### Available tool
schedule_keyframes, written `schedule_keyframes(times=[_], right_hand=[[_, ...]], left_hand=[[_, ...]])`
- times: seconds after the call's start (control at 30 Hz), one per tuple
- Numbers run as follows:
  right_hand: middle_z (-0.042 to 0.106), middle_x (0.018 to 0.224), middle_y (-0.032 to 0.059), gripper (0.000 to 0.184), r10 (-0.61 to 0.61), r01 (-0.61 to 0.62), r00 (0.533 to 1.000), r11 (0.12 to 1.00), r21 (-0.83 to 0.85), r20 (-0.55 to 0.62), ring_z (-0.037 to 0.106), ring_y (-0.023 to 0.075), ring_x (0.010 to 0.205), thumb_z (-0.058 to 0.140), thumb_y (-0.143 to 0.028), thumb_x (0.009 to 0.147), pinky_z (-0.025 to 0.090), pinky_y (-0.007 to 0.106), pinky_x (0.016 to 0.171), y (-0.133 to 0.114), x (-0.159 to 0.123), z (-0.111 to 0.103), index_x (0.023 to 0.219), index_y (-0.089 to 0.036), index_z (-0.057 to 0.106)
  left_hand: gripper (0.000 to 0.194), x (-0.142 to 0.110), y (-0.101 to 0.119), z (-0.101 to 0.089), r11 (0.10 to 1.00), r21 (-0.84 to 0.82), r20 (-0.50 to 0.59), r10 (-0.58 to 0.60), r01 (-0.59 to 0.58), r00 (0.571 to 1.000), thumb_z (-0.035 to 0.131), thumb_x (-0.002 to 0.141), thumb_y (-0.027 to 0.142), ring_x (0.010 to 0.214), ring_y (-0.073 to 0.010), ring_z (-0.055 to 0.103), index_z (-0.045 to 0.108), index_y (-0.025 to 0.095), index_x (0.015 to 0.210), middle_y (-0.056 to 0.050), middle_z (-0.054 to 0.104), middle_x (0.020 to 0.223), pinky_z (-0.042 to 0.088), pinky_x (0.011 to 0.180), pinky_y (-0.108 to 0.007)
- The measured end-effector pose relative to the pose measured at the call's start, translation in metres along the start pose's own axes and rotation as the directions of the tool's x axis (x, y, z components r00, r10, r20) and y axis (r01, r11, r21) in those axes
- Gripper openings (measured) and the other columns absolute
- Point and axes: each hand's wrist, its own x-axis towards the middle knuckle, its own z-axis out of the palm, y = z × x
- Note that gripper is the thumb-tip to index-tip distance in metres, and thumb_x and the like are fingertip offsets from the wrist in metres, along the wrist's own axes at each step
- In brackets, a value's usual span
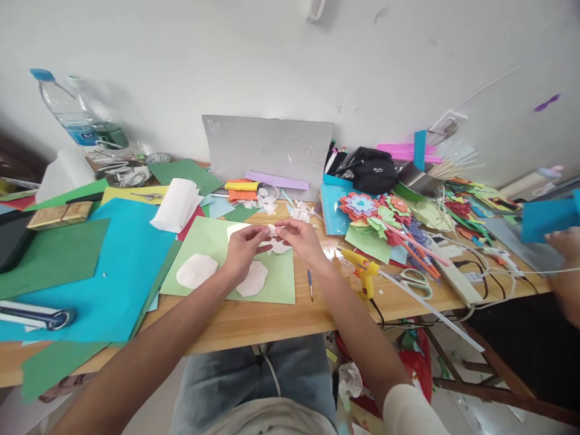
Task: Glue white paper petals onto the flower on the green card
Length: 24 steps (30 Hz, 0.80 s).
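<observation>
My left hand (244,248) and my right hand (299,238) meet over a light green paper sheet (281,290). Fingertips of both hands pinch a small white piece of thin paper (272,230) between them; its full shape is partly covered by the fingers. Two rounded white paper cutouts lie flat on the green sheet: one at the left (197,270), the other (252,280) just below my hands. Another white paper piece (280,246) shows beneath the fingers. A slim blue-handled tool (310,285) rests on the wooden table by my right wrist.
On the right are a yellow glue gun (366,272), scissors (415,283), paper flowers (362,206) and cables. At the left stand a white tissue stack (176,205), blue paper (127,254) and plastic bottles (67,112). Another person's hand (566,244) is at far right beside blue paper.
</observation>
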Motion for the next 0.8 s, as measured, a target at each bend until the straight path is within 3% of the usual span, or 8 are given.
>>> schedule_keyframes(times=[0.07,0.2,0.4,0.53,0.63,0.8], right_hand=[[0.07,0.079,0.0021,0.033,0.089,-0.086,0.996,0.992,0.096,-0.03,0.064,0.0134,0.071,0.072,-0.047,0.071,0.048,0.026,0.067,0.001,-0.002,0.0,0.091,-0.02,0.07],[0.067,0.072,0.001,0.033,0.165,-0.176,0.984,0.964,0.198,0.073,0.06,0.0118,0.067,0.076,-0.049,0.065,0.048,0.026,0.066,0.003,-0.004,0.0,0.077,-0.019,0.07],[0.065,0.071,-0.0021,0.03,0.082,-0.086,0.996,0.963,0.255,0.03,0.061,0.012,0.067,0.082,-0.039,0.058,0.05,0.025,0.065,0.011,-0.006,0.002,0.074,-0.02,0.067],[0.068,0.08,-0.0004,0.037,0.112,-0.117,0.993,0.946,0.302,0.036,0.065,0.0132,0.073,0.083,-0.036,0.059,0.051,0.025,0.067,0.011,-0.006,0.002,0.09,-0.022,0.069],[0.068,0.08,0.0005,0.03,0.114,-0.121,0.993,0.942,0.314,0.038,0.064,0.0123,0.072,0.081,-0.037,0.062,0.052,0.026,0.068,0.012,-0.006,0.002,0.083,-0.02,0.069],[0.066,0.075,-0.0003,0.024,0.008,0.007,0.998,0.979,0.204,-0.069,0.063,0.0136,0.069,0.077,-0.036,0.066,0.054,0.028,0.068,0.017,-0.007,0.004,0.078,-0.02,0.066]], left_hand=[[0.033,0.001,-0.001,-0.001,1.0,-0.011,-0.019,-0.026,0.026,0.999,0.078,0.068,0.044,0.083,-0.0192,0.066,0.072,0.016,0.083,-0.006,0.069,0.088,0.058,0.079,-0.038],[0.035,0.001,0.001,-0.001,0.998,0.008,-0.015,-0.063,0.064,0.998,0.079,0.067,0.044,0.08,-0.0197,0.068,0.073,0.016,0.087,-0.007,0.071,0.086,0.058,0.077,-0.037],[0.036,0.0,0.005,0.001,0.996,0.038,-0.004,-0.078,0.078,0.997,0.08,0.066,0.042,0.082,-0.0227,0.071,0.072,0.015,0.089,-0.008,0.073,0.085,0.058,0.078,-0.037],[0.035,-0.002,0.007,0.002,0.996,0.055,0.014,-0.074,0.074,0.997,0.08,0.067,0.042,0.083,-0.0242,0.071,0.07,0.015,0.088,-0.009,0.073,0.085,0.058,0.077,-0.038],[0.034,-0.003,0.007,0.002,0.996,0.064,0.017,-0.057,0.056,0.998,0.079,0.068,0.042,0.083,-0.0245,0.071,0.069,0.015,0.087,-0.009,0.073,0.084,0.058,0.076,-0.039],[0.035,-0.001,0.002,0.001,0.997,0.034,0.006,-0.065,0.065,0.998,0.079,0.068,0.041,0.085,-0.0258,0.072,0.069,0.014,0.088,-0.01,0.073,0.087,0.058,0.076,-0.039]])
